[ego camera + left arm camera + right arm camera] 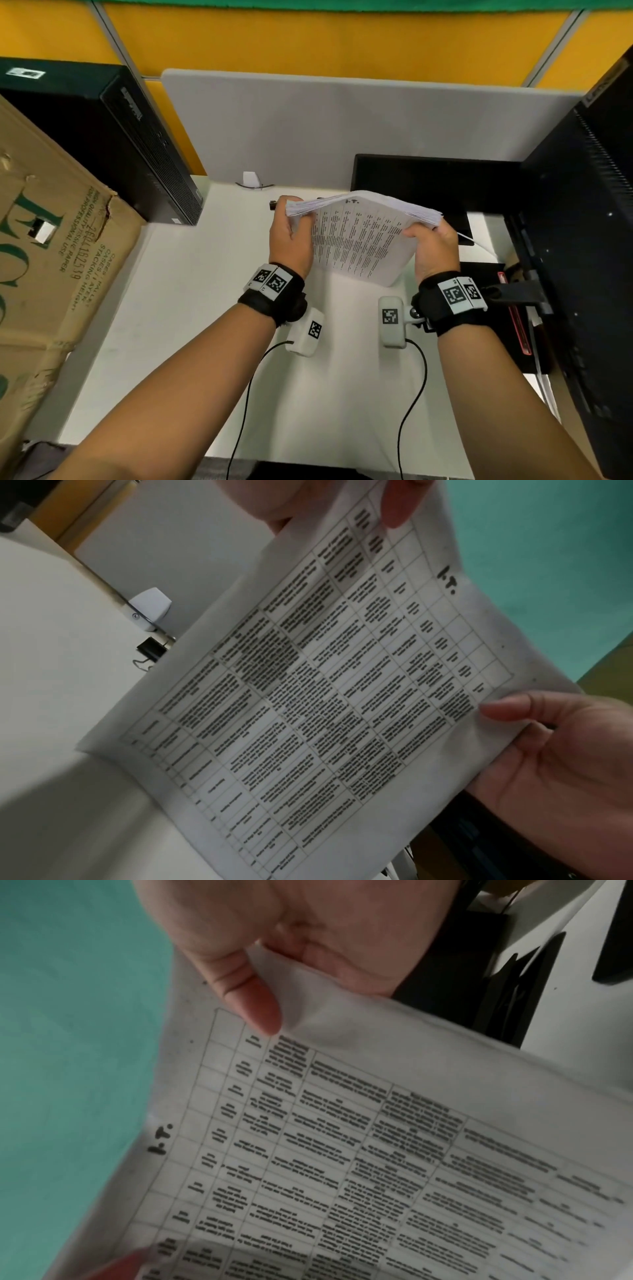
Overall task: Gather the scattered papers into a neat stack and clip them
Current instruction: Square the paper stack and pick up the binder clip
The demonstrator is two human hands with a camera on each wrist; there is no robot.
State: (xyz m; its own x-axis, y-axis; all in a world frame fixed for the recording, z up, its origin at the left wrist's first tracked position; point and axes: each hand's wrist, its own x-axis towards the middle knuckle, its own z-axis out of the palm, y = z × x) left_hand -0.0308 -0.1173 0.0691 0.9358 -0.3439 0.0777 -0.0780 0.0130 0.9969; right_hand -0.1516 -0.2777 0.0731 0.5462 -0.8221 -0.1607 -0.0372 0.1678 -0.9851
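A thick stack of printed papers stands tilted on its lower edge on the white desk, its top sheet showing a table of text. My left hand grips the stack's upper left side, and my right hand grips the upper right side. In the left wrist view the sheet fills the middle, with my right hand holding its edge. The right wrist view shows my right thumb lying on the page. A black binder clip lies on the desk behind my left hand.
A large cardboard box and a black computer case stand at the left. A grey divider panel closes the back. A dark monitor rises at the right, with a black flat object behind the papers.
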